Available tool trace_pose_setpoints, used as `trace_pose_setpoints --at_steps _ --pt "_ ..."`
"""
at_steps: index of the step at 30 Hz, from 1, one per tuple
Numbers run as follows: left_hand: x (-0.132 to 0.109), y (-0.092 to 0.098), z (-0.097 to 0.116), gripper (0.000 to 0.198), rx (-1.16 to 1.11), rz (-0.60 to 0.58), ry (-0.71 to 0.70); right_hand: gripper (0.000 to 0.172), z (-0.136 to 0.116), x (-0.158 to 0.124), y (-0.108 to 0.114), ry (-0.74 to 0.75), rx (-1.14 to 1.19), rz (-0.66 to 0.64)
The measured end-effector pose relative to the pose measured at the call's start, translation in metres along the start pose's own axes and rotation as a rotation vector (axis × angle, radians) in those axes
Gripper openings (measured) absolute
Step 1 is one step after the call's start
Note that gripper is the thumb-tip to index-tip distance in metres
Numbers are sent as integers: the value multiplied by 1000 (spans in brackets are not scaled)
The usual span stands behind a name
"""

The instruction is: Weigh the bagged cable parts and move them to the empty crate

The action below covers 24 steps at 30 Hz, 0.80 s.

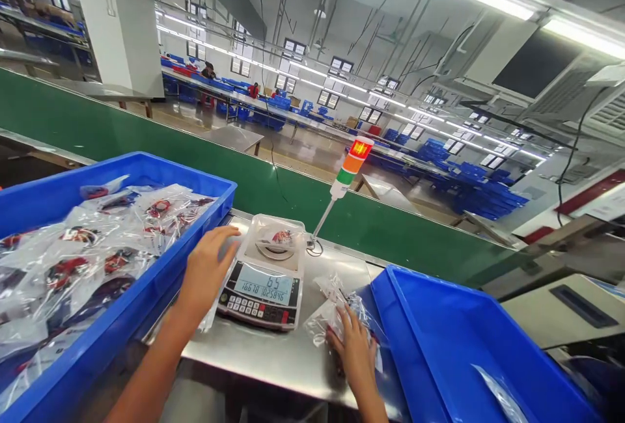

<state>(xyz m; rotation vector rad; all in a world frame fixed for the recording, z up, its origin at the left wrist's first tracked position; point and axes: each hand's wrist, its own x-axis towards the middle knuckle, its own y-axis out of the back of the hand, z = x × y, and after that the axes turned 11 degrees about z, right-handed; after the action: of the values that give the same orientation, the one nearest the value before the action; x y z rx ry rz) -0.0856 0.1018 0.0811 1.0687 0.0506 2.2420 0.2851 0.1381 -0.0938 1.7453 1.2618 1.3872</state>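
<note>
- So, right hand [354, 345]: fingers curled down onto a clear plastic bag [336, 311], which lies crumpled on the steel bench top, just beside the near blue crate.
- Left hand [208, 273]: spread, fingertips at the left edge of the digital counting scale [258, 296]. You cannot tell from this view whether it grips anything. A strip of clear film [209, 315] hangs just under it.
- Your hands are well apart, with the scale between them.
- On the scale's pan sits a sealed bag [276, 237] with a red part inside. The display [266, 283] reads 65 on its top line.
- Left blue crate [141, 172]: heaped with clear bags, each holding red-and-black parts [73, 273]. Its rim stands just beside your left wrist.
- Right blue crate [439, 338]: tilted toward the bench, with one flat clear sleeve [498, 394] visible inside. Its lower part is cut off by the frame.
- Behind the scale, a stack light [354, 166] on a thin pole shows red lit, above amber and green bands. Past it runs a green conveyor belt [195, 150].
- Far off, two co-workers [234, 81] sit along a line of blue crates.
</note>
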Motion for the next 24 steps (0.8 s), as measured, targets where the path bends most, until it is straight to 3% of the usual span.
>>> trace_pose_setpoints --at_steps 5,9,12,15,18,21,24 --pt "-22 -31 4 26 -98 -169 -13 45 4 0 18 -108 167 128" --pt "-28 -46 4 22 -127 -215 -29 54 0 9 37 -259 354 205" --pt "-28 -59 3 20 -122 -229 -72 61 -4 13 51 -358 493 189" --pt "-24 -73 2 29 -89 -258 -128 49 -7 14 70 -348 534 148" --pt "-14 -87 0 45 -74 -280 -173 48 -11 17 92 -346 518 152" --pt "5 -104 -2 27 -140 -291 -24 48 -27 29 110 -425 626 180" --pt "29 -114 -4 10 -173 -187 201 52 -63 57 119 -463 884 180"
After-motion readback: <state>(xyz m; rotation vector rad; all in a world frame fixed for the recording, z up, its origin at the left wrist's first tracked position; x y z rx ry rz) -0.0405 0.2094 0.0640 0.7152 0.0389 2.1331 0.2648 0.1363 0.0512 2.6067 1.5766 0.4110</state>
